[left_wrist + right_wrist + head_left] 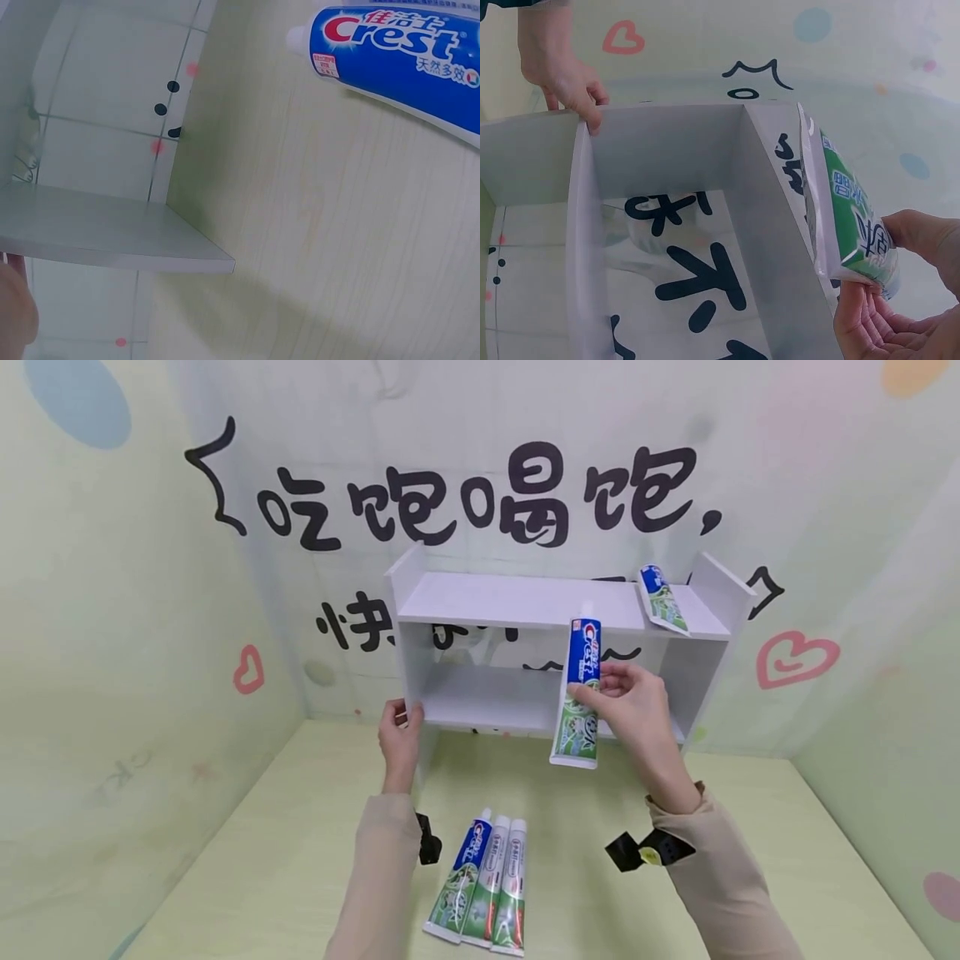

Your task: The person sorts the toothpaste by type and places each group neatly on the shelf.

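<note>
In the head view, my right hand (637,710) pinches a blue and green Crest toothpaste tube (579,727) between thumb and fingers. The tube is cap up, in front of the white shelf (487,693). My left hand (400,739) grips the shelf's left side panel near the middle board, thumb at the front edge. The right wrist view shows this left hand (562,75) on the shelf edge, and the held tube (847,202) side on. Another Crest tube (663,597) lies on the top board at the right, its flat end reaching the front edge.
On the table (285,860) in front of the shelf lie a Crest tube (459,881) and two slimmer white, green and red tubes (487,881), side by side with caps toward the shelf. A printed wall (480,410) stands behind, with side walls left and right.
</note>
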A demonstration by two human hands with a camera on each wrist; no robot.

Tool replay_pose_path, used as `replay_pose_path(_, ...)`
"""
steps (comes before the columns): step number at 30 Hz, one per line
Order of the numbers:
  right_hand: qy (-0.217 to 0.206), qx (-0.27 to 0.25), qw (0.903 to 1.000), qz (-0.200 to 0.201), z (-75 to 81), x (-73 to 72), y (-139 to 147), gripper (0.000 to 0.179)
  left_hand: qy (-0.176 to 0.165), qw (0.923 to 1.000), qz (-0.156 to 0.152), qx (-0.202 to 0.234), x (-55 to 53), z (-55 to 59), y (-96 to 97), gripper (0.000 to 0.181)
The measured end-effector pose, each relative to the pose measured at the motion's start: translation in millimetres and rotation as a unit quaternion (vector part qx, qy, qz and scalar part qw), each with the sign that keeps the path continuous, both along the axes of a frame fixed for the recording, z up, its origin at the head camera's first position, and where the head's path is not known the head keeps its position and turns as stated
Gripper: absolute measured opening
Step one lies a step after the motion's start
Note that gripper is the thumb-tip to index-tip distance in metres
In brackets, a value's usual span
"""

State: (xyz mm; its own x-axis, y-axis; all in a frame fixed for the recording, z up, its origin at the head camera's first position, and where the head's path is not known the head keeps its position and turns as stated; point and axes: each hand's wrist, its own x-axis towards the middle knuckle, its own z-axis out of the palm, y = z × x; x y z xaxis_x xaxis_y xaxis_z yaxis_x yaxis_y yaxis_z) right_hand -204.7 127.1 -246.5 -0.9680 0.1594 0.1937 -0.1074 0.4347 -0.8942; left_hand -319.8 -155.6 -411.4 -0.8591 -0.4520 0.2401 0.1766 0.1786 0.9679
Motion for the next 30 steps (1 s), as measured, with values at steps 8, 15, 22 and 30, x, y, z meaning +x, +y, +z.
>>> replay_pose_path(8, -0.011, -0.019, 0.9996, -0.016, 4.4, -10.3, 2.0, 0.053, -0.005, 0.9999, -0.011, -0.008, -2.8, -3.6, 5.7, 0.027)
replay_pose_path(15, 0.002, -0.03, 0.9994, -0.019, 18.8, -29.0, -3.9, 0.053, 0.0, 1.0, 0.001, -0.006, -1.4, -3.6, 1.0, 0.027)
replay_pose_path(22, -0.001, -0.03, 0.9992, -0.028, 34.6, -42.0, -10.7, 0.054, 0.004, 0.9998, 0.005, -0.017, 0.5, -1.2, -8.8, 0.028)
replay_pose_path(30, -0.002, -0.016, 0.999, -0.043, 50.3, -60.5, -6.9, 0.053, 0.009, 0.9999, -0.004, -0.012, -2.0, -2.1, -0.3, 0.028)
